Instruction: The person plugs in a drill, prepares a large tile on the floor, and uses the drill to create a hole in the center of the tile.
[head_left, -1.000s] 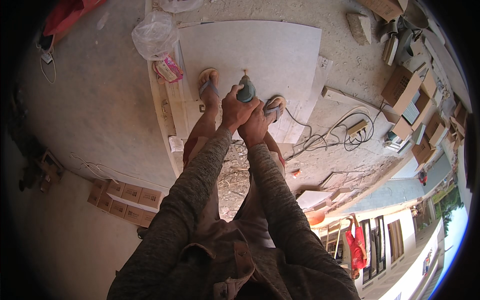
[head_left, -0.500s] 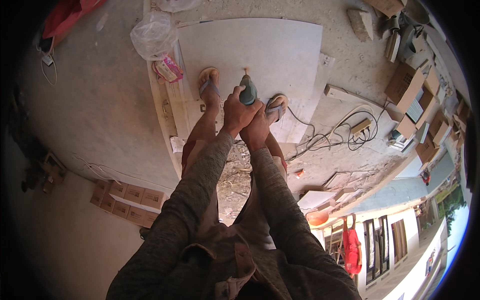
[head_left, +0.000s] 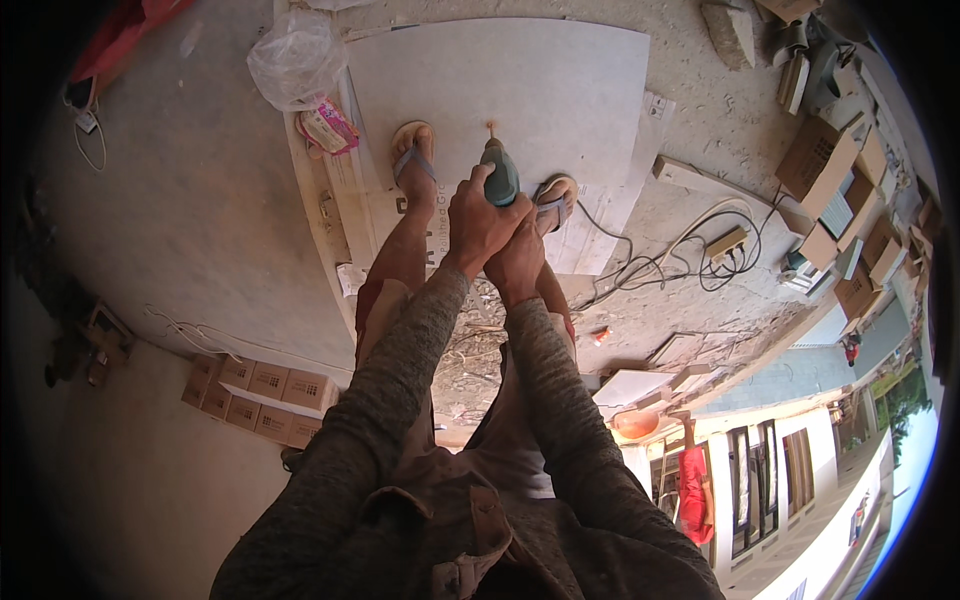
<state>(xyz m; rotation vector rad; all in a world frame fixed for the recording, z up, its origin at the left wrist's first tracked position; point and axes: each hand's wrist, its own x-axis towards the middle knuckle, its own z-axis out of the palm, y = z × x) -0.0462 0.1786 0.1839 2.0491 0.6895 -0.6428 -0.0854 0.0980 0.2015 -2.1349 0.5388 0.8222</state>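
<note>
A green power drill (head_left: 501, 182) points at a large pale board (head_left: 560, 90) lying flat on the ground. Its bit meets the board at a small spot of reddish dust (head_left: 490, 126). Wrapped around the drill's body is my left hand (head_left: 476, 225), thumb along its side. My right hand (head_left: 516, 262) is closed on the drill's rear, lower than the left; the grip itself is hidden by my hands. My sandalled left foot (head_left: 416, 155) and right foot (head_left: 555, 202) stand on the board, either side of the drill.
A black cable (head_left: 628, 250) runs right to a power strip (head_left: 727, 243). Opened cartons (head_left: 815, 175) and rubble lie at the right. A plastic bag (head_left: 297, 62) and a pink packet (head_left: 328, 128) sit left of the board. Stacked boxes (head_left: 268, 385) stand lower left; a person in red (head_left: 694, 495) is behind.
The view has shifted a little, so the board and drill appear slightly higher. Both hands keep their hold, and the bit stays at the reddish spot.
</note>
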